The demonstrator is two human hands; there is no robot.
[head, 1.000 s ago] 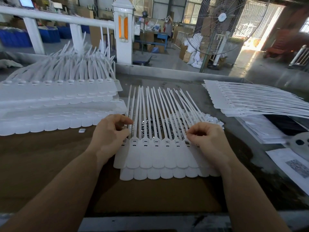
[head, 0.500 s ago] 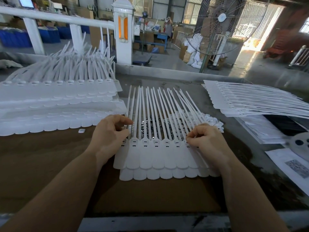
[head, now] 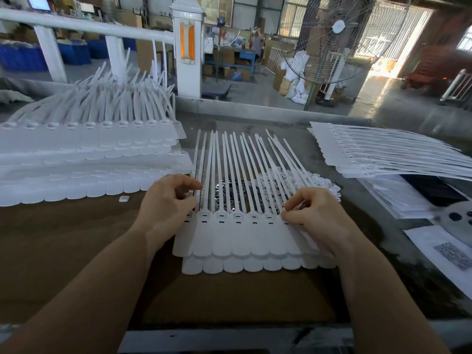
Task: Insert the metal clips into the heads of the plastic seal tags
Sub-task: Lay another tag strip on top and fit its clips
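A joined row of white plastic seal tags (head: 238, 238) lies flat in front of me, tails pointing away, slotted heads in a line. Under the tails shows a heap of small metal clips (head: 229, 191). My left hand (head: 166, 203) rests on the row's left end, thumb and curled fingers at the leftmost tails; whether it holds a clip is hidden. My right hand (head: 314, 213) sits over the right end and pinches a small metal clip (head: 284, 208) at a tag head.
A tall stack of tag rows (head: 84, 159) fills the left of the table. Another stack (head: 388, 155) lies at the right, with printed papers (head: 444, 251) nearer me. A small white piece (head: 124, 199) lies loose on the brown board (head: 76, 238).
My right hand has slid slightly down and toward me onto the right-hand tag heads. My left hand has stayed in place.
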